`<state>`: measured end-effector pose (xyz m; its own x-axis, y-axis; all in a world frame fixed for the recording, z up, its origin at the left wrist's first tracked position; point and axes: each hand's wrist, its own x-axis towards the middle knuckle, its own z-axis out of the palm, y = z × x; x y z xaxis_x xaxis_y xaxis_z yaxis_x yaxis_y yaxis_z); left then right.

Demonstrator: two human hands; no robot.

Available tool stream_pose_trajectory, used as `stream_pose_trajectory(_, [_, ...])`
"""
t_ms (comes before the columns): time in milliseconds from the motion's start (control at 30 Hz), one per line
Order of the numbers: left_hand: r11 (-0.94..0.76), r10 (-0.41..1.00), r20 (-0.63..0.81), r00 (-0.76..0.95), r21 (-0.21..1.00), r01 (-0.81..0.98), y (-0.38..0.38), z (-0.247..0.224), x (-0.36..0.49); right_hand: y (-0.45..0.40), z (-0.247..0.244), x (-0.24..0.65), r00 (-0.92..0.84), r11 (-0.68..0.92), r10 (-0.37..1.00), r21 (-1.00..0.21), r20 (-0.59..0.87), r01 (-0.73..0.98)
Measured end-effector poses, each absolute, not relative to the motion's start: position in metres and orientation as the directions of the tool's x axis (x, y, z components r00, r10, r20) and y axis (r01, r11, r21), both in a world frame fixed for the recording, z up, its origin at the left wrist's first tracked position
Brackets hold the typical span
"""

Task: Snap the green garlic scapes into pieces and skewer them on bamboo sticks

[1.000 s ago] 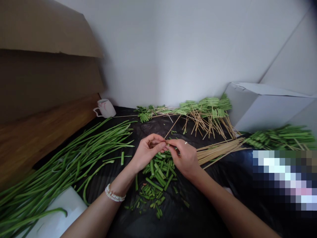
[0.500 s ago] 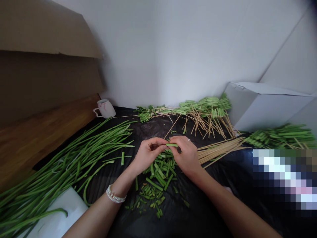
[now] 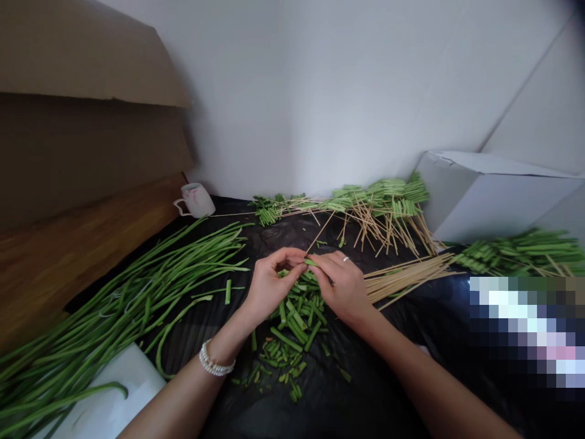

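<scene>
Two narrowly closed hands, left hand (image 3: pixel 273 285) and right hand (image 3: pixel 342 288), pinch one short, bright green bean piece (image 3: pixel 311 263) at the fingertips, just above a heap of cut bean pieces (image 3: pixel 295 329) on black plastic sheeting (image 3: pixel 347 408).

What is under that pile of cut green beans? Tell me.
The pile of cut green beans lies on a black plastic sheet, which shows in the gaps around its edges. Under the thickest part, the pieces cover the sheet, so that part cannot be seen.

Light: fell soft and even, bright on the white wall (image 3: pixel 292 91).
Shadow: lay dim across the cardboard (image 3: pixel 82 158) at far left.
Focus: the right hand (image 3: pixel 342 289) looked sharp.
Blur: a pixelated block (image 3: pixel 525 332) covered the near right.
Edges: bent with distortion.
</scene>
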<state>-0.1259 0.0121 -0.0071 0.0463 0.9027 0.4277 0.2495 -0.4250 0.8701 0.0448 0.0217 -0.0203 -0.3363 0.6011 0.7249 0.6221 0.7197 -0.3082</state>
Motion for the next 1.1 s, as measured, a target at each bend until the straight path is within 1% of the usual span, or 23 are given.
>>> stream_pose_trajectory(167, [-0.427, 0.903, 0.428, 0.043, 0.876, 0.223, 0.01, -0.003, -0.125, 0.024, -0.022, 0.045, -0.347, 0.722, 0.603, -0.307, 0.718, 0.62])
stream_pose_trajectory(333, [-0.433, 0.9, 0.433, 0.049, 0.876, 0.21, 0.009, -0.004, -0.125, 0.026, -0.022, 0.045, -0.342, 0.713, 0.625, -0.334, 0.702, 0.617])
stream_pose_trajectory(433, [-0.438, 0.897, 0.437, 0.064, 0.863, 0.25, 0.011, -0.006, -0.127, 0.026, -0.023, 0.045, -0.356, 0.705, 0.624, -0.305, 0.695, 0.64])
stream_pose_trajectory(500, [-0.474, 0.877, 0.469, 0.106, 0.808, 0.351, 0.012, -0.006, -0.129, 0.027, -0.023, 0.046, -0.374, 0.698, 0.615, -0.259, 0.694, 0.667])
stream_pose_trajectory(533, [-0.504, 0.858, 0.494, 0.139, 0.759, 0.411, 0.012, -0.006, -0.131, 0.027, -0.022, 0.046, -0.388, 0.693, 0.609, -0.227, 0.692, 0.685])
stream_pose_trajectory(633, [-0.606, 0.778, 0.569, 0.266, 0.568, 0.558, 0.012, -0.005, -0.135, 0.027, -0.022, 0.048, -0.448, 0.662, 0.602, -0.099, 0.661, 0.743])
stream_pose_trajectory(700, [-0.656, 0.73, 0.584, 0.354, 0.456, 0.601, 0.012, -0.004, -0.137, 0.028, -0.022, 0.049, -0.485, 0.637, 0.606, -0.019, 0.63, 0.77])
stream_pose_trajectory(767, [-0.683, 0.702, 0.577, 0.418, 0.378, 0.625, 0.013, -0.004, -0.139, 0.028, -0.022, 0.05, -0.51, 0.624, 0.602, 0.036, 0.614, 0.78])
stream_pose_trajectory(933, [-0.69, 0.685, 0.545, 0.484, 0.27, 0.672, 0.015, -0.007, -0.141, 0.03, -0.021, 0.051, -0.559, 0.641, 0.573, 0.098, 0.6, 0.762])
stream_pose_trajectory(1000, [-0.691, 0.683, 0.539, 0.493, 0.255, 0.677, 0.015, -0.008, -0.142, 0.03, -0.02, 0.051, -0.579, 0.654, 0.565, 0.108, 0.587, 0.748])
stream_pose_trajectory(1100, [-0.698, 0.681, 0.536, 0.499, 0.266, 0.666, 0.015, -0.008, -0.143, 0.03, -0.019, 0.052, -0.605, 0.669, 0.567, 0.115, 0.56, 0.734])
